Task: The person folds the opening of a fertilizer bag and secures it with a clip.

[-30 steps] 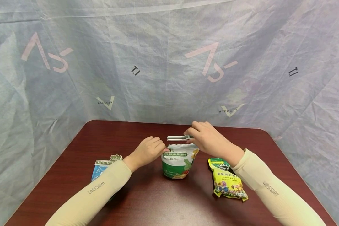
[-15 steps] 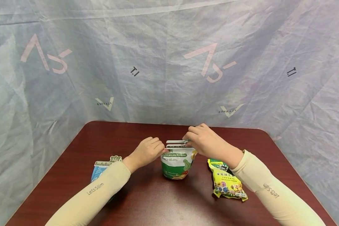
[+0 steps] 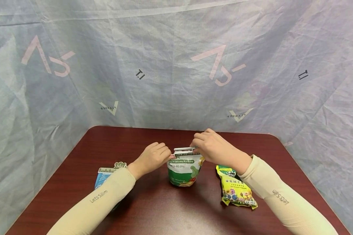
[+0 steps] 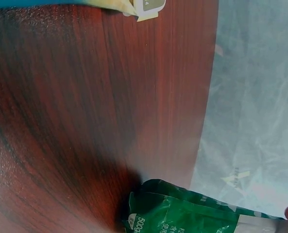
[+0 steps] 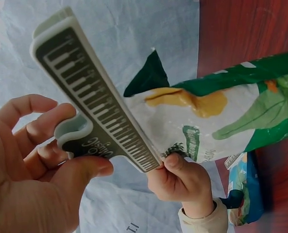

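Observation:
A green and white fertilizer bag stands upright mid-table. My left hand pinches its top left corner; the thumb shows in front of the bag in the right wrist view. A bag clip with a piano-key pattern is pinched at its handle by my right hand. In the head view the clip's two bars straddle the bag's top edge, one in front and one behind. The left wrist view shows only the bag's green side and a bit of fingertips at the right edge.
A blue bag with a similar clip at its top is at the left, partly behind my left sleeve. On the right lies a yellow bag near my right forearm. Behind the dark red table hangs a grey cloth.
My right hand has brought the clip down from above the bag onto its top edge. The left hand has stayed at the bag's corner.

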`<state>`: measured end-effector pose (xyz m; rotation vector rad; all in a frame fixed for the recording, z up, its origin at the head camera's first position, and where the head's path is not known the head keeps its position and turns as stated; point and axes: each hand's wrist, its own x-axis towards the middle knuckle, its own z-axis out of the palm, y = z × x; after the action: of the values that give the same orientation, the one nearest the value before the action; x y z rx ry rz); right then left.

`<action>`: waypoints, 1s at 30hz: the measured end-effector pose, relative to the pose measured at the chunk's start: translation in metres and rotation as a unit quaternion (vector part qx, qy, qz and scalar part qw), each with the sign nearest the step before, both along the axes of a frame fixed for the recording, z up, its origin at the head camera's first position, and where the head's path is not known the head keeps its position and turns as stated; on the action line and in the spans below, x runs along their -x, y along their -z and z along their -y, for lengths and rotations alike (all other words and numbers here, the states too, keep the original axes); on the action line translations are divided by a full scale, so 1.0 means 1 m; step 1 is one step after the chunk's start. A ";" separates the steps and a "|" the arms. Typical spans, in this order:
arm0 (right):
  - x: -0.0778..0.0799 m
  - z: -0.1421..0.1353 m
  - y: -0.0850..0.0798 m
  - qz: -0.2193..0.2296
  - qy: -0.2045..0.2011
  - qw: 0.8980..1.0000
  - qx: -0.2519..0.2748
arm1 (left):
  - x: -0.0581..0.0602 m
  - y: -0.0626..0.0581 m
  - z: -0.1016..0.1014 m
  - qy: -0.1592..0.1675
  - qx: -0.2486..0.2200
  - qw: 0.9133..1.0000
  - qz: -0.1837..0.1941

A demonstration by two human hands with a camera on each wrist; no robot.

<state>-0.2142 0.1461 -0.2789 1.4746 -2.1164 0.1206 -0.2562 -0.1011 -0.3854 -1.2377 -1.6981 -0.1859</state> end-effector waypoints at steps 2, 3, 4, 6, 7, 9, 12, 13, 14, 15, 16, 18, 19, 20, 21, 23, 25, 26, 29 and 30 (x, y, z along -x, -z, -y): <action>0.000 0.001 0.000 -0.006 -0.003 1.000 -0.004 | 0.000 0.000 0.000 0.000 0.001 1.000 0.001; 0.000 0.001 0.000 -0.009 -0.004 1.000 -0.006 | 0.000 0.000 0.000 0.000 0.002 1.000 0.001; 0.000 0.002 0.000 -0.014 -0.004 1.000 -0.009 | 0.000 0.000 0.001 0.000 0.002 1.000 0.002; 0.000 0.003 -0.001 -0.027 -0.003 1.000 -0.016 | 0.000 0.000 0.001 0.000 0.003 1.000 0.003; 0.001 0.003 -0.001 -0.034 -0.001 0.999 -0.019 | 0.000 -0.001 0.002 0.000 0.004 1.000 0.004; 0.001 0.004 -0.001 -0.049 0.003 0.998 -0.025 | 0.000 -0.001 0.002 -0.001 0.005 1.000 0.004; 0.001 0.006 -0.001 -0.074 0.009 0.997 -0.030 | -0.001 -0.002 0.003 -0.002 0.007 1.000 0.004; 0.001 0.007 -0.001 -0.080 0.011 0.996 -0.031 | -0.001 -0.002 0.004 -0.003 0.009 1.000 0.005; 0.001 0.007 -0.001 -0.084 0.011 0.996 -0.033 | -0.001 -0.002 0.004 -0.003 0.010 1.000 0.005; 0.001 0.007 -0.001 -0.087 0.012 0.996 -0.034 | -0.001 -0.002 0.004 -0.003 0.011 1.000 0.006; 0.001 0.007 -0.001 -0.088 0.012 0.995 -0.037 | -0.001 -0.002 0.004 -0.003 0.012 1.000 0.006; 0.001 0.007 -0.001 -0.085 0.013 0.995 -0.045 | -0.001 -0.003 0.005 -0.003 0.013 1.000 0.006; 0.001 0.007 -0.001 -0.081 0.013 0.995 -0.050 | -0.001 -0.003 0.005 -0.002 0.013 1.000 0.006; 0.001 0.007 -0.001 -0.077 0.013 0.995 -0.054 | -0.002 -0.003 0.005 -0.001 0.013 1.000 0.007; 0.001 0.006 -0.001 -0.074 0.013 0.996 -0.057 | -0.002 -0.003 0.005 -0.001 0.013 1.000 0.008; 0.001 0.006 0.000 -0.069 0.013 0.996 -0.061 | -0.002 -0.003 0.005 0.001 0.013 1.000 0.011; 0.001 0.007 0.001 -0.068 0.012 0.996 -0.063 | -0.003 -0.003 0.005 0.002 0.012 1.000 0.015; 0.001 0.007 0.001 -0.069 0.011 0.996 -0.064 | -0.003 -0.003 0.005 0.004 0.012 1.000 0.018; 0.001 0.010 0.004 -0.073 0.010 0.995 -0.064 | -0.004 -0.003 0.006 0.002 0.013 1.000 0.021; 0.001 0.011 0.005 -0.074 0.010 0.995 -0.064 | -0.005 -0.003 0.006 -0.001 0.015 1.000 0.021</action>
<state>-0.2150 0.1354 -0.2839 1.4866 -2.0503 -0.1300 -0.2514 -0.1070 -0.3826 -1.2606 -1.7445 -0.1874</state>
